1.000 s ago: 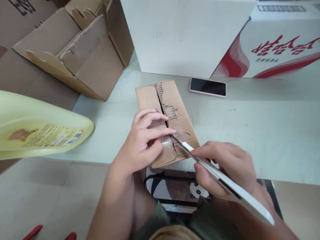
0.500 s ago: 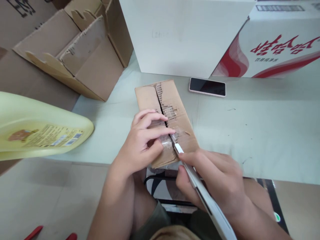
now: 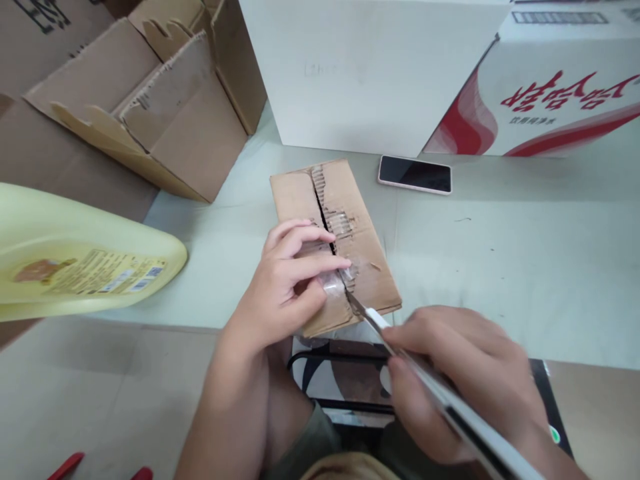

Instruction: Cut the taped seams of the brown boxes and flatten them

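Note:
A small brown cardboard box lies at a slant near the table's front edge. Along its top runs an open seam with torn paper, exposed corrugation and clear tape. My left hand rests on the box with its fingers spread, thumb and fingertips beside the seam. A white utility knife is gripped in my right hand, at the near end of the box. Its blade tip sits at the seam, below my left fingers. The palm side of my right hand is hidden.
A phone lies behind the box, before a large white box and a red-and-white carton. Opened cardboard boxes stand at the back left. A yellow jug is at the left.
My right hand and the knife have moved right and toward me, drawing the blade along the seam to the near end. My left hand and the box have stayed put.

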Available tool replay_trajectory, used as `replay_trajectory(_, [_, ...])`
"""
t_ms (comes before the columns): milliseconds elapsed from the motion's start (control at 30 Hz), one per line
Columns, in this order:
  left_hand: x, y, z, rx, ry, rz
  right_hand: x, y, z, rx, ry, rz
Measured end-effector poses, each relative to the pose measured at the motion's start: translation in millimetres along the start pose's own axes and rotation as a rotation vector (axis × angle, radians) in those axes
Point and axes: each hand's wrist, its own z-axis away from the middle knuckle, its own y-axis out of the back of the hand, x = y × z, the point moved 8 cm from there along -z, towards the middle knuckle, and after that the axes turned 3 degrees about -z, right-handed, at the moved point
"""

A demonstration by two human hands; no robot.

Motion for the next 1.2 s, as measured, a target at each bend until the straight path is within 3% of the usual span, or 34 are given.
replay_trajectory(133, [0, 1.0, -1, -0.009, -0.008, 0.003, 5, 22, 10, -0.049, -0.166, -0.081])
replay_trajectory(200, [0, 1.0, -1, -0.01, -0.025, 0.015, 16, 35, 14, 0.118, -0.246, -0.158])
replay_trajectory(267, [-2, 1.5, 0, 0.006, -0.028, 0.026, 35, 43, 20, 0.371, -0.289, -0.184])
replay_trajectory(367, [-2, 3.1, 1, 0.049, -0.031, 0.039, 70, 38, 25, 0.592, -0.271, -0.105])
replay_trajectory(433, [-2, 2.5, 1, 0.051, -0.043, 0.037, 95, 25, 22, 0.549, -0.252, -0.04])
replay_trajectory(567, [-4, -1.8, 2, 0.007, -0.021, -0.004, 131, -6, 16, 0.219, -0.275, 0.219])
replay_trajectory(733, [-3, -1.6, 2, 0.032, -0.033, -0.005, 155, -29, 27, -0.1, -0.341, 0.413])
replay_trajectory(833, [-1, 0.1, 1, 0.05, -0.06, 0.009, 168, -38, 33, -0.209, -0.386, 0.476])
replay_trajectory(1067, [-2, 3.6, -1, 0.1, -0.04, 0.015, 184, -39, 34, -0.172, -0.444, 0.555])
replay_trajectory(1200, [0, 3.4, -2, 0.116, -0.07, 0.025, 153, -19, 19, 0.067, -0.338, 0.269])
